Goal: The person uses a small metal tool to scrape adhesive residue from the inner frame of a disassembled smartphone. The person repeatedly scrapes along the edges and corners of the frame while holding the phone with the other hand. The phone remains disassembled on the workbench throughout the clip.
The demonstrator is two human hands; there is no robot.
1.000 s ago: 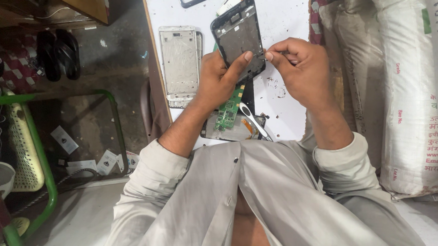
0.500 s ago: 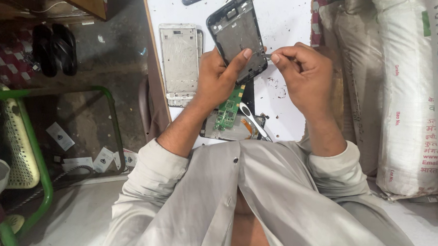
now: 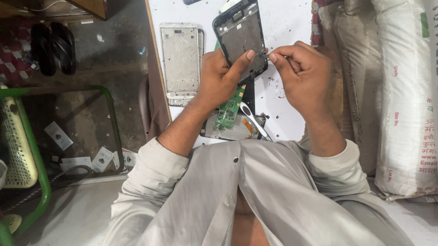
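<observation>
Little has shifted: left hand (image 3: pixel 221 80) still clamps the dark rectangular phone frame (image 3: pixel 240 35), long axis toward upper centre; right hand (image 3: pixel 303 75) pinches a thin metal tool (image 3: pixel 270 54) at its edge.

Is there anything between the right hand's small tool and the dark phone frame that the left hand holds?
Nothing visible. The left hand grips the dark phone frame above the white table; the right hand brings its thin tool directly to the frame's edge, beside the left thumb.
</observation>
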